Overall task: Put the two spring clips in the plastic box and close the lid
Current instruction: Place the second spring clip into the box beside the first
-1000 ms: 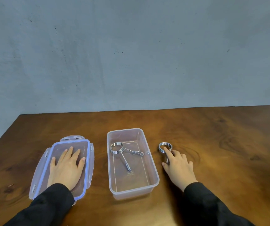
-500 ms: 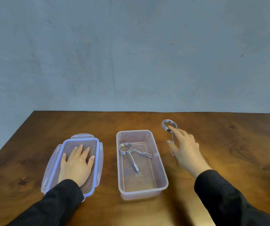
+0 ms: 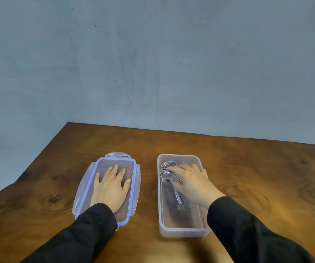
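A clear plastic box (image 3: 183, 231) stands open on the wooden table. My right hand (image 3: 192, 182) reaches into its far end and holds a metal spring clip (image 3: 169, 165) by its arm, coil toward the far wall. Just under it, on the box floor, lies another spring clip (image 3: 164, 177), its long arm pointing toward me. The lid (image 3: 136, 184), clear with a blue seal, lies upside down to the left of the box. My left hand (image 3: 110, 187) rests flat on it, fingers spread.
The wooden table (image 3: 257, 177) ends at its far edge against a grey wall (image 3: 153, 63). Its left edge runs diagonally near the lid. Black sleeves cover both forearms.
My right hand has lifted the spring clip off the table to the right of the box and carried it left, down into the box. The left hand stayed on the lid.
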Tool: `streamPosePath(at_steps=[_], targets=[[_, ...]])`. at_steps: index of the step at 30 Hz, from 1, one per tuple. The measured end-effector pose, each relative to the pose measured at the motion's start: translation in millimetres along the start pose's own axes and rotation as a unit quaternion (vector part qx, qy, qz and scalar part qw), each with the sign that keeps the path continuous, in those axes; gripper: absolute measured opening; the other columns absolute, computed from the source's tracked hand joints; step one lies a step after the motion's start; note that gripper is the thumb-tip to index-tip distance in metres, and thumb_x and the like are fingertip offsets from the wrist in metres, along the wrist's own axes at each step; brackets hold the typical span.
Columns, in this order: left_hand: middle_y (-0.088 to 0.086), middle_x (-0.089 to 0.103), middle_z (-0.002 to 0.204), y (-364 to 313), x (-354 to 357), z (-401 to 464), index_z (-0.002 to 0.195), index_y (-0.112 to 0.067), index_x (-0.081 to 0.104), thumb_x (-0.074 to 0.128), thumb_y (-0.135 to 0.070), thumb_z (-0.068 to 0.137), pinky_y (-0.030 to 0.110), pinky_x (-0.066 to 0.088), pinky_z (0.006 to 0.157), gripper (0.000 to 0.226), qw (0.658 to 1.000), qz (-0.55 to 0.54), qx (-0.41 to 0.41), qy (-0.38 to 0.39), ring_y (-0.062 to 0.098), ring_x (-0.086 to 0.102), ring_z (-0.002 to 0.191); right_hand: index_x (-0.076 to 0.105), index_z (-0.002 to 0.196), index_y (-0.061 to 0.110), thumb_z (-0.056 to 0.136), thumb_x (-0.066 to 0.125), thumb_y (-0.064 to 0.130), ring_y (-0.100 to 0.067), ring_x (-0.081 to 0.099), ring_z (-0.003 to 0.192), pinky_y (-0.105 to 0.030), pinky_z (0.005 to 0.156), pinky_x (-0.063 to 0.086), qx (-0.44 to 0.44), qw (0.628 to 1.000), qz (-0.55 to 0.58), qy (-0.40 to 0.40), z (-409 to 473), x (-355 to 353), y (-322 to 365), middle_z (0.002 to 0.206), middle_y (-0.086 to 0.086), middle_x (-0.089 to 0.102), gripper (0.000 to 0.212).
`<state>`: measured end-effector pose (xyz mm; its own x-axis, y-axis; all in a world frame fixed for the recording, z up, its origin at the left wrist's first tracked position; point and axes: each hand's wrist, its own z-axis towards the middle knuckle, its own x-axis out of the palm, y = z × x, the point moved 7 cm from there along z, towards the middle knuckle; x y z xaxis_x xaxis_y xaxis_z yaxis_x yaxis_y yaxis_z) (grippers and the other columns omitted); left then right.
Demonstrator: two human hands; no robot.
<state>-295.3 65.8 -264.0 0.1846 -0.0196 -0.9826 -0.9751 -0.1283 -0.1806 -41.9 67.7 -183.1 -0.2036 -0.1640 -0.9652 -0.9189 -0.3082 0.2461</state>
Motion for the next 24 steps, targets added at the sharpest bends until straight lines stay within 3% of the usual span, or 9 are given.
streamPosePath(at_steps=[6, 14, 24], targets=[[-0.006, 0.022, 0.165, 2.0, 4.2, 1.5, 0.153, -0.034, 0.027, 0.018, -0.058, 0.098, 0.052, 0.003, 0.123, 0.060, 1.000, -0.004, -0.008, 0.001, 0.019, 0.017, 0.151, 0.035, 0.150, 0.042, 0.101, 0.047, 0.033, -0.025, 0.038, 0.133, -0.047, 0.103, 0.031, 0.002, 1.000, -0.006, 0.007, 8.3, 24.7, -5.5, 0.152, 0.008, 0.046, 0.051], [-0.005, 0.023, 0.165, 2.2, 4.1, 1.6, 0.153, -0.034, 0.027, 0.019, -0.057, 0.099, 0.051, 0.003, 0.123, 0.059, 1.000, -0.001, -0.004, -0.002, 0.019, 0.018, 0.151, 0.032, 0.151, 0.042, 0.103, 0.048, 0.033, -0.021, 0.029, 0.144, -0.047, 0.110, 0.029, -0.002, 1.000, 0.028, 0.004, 7.3, 33.2, -9.6, 0.157, 0.010, 0.039, 0.052], [-0.006, 0.023, 0.164, 2.5, 5.1, 2.2, 0.153, -0.035, 0.027, 0.019, -0.058, 0.098, 0.051, 0.005, 0.124, 0.060, 1.000, 0.005, -0.002, 0.000, 0.020, 0.018, 0.151, 0.030, 0.151, 0.043, 0.103, 0.043, 0.030, -0.022, 0.032, 0.140, -0.049, 0.111, 0.026, -0.010, 1.000, 0.005, -0.002, 11.2, 38.8, -11.0, 0.153, 0.008, 0.042, 0.051]])
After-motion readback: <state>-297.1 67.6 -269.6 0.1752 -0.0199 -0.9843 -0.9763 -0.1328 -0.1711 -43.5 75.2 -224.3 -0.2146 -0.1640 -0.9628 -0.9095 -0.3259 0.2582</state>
